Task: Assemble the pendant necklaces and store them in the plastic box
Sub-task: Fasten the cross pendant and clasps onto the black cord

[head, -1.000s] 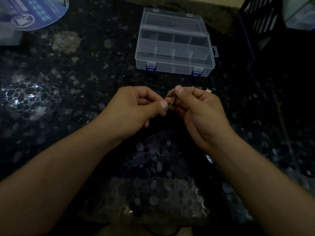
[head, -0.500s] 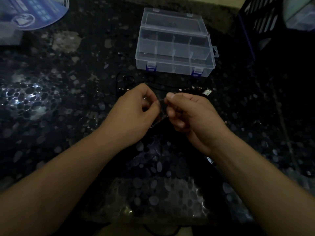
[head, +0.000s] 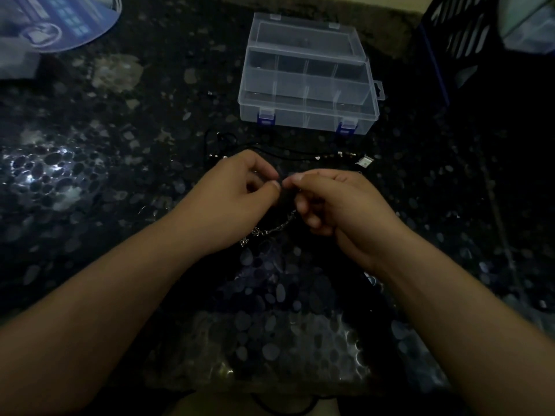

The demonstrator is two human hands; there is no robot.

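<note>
No legible writing. My left hand (head: 237,193) and right hand (head: 336,199) pinch the thin silver metal chain (head: 271,229); it trails below-left of my fingertips.

Clear plastic box (head: 306,85) with blue latches (head: 265,119), black speckled tabletop (head: 105,151), silver chain (head: 271,229)
</note>
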